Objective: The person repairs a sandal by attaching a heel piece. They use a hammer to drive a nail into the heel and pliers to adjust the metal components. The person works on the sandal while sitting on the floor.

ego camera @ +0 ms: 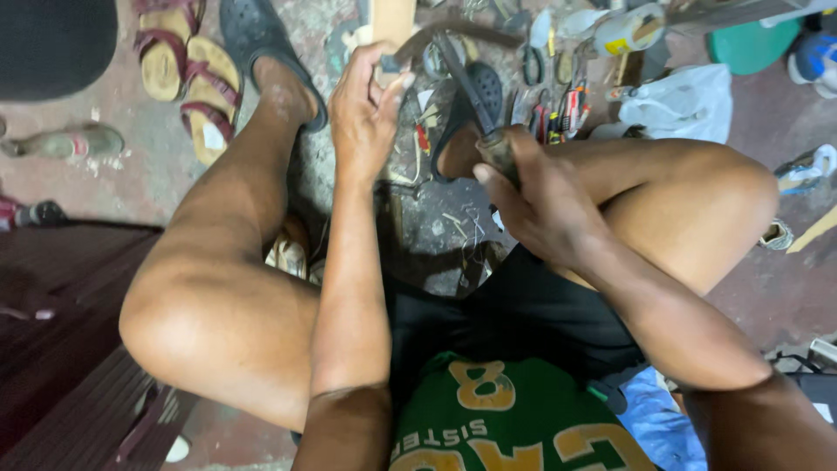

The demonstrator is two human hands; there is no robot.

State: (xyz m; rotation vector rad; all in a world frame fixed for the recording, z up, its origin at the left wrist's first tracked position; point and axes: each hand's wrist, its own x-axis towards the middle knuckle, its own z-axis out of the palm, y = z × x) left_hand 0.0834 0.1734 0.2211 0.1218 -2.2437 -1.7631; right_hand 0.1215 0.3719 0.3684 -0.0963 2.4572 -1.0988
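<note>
Nearest the camera is a green shirt (514,419) with pale lettering, and above it black shorts (514,314) between two bare, bent knees. The right hand (540,205) is closed around the thick wooden handle (499,150) of a file (466,83), a long, dark, narrow metal blade that slants up and to the left from the fist. The left hand (366,109) is raised further out, its fingers pinched on a small dark piece (390,63) at the near end of a curved brown strip (462,33), which arcs away to the right. The file's tip reaches up to that strip, just right of the left fingertips; whether it touches cannot be told.

Below the hands, the stained floor (436,218) carries scraps and thread. Each foot sits in a dark slipper (253,35). Left of them lies a pair of tan sandals (187,70) with maroon straps, and a bottle (65,142) on its side.

Furthest out, scissors (532,61) and small tools lie scattered beside a white plastic bag (680,105), whose contents are hidden, and an open can (628,26) on its side; what is in it cannot be told. A green round lid (750,44) sits at the far right.
</note>
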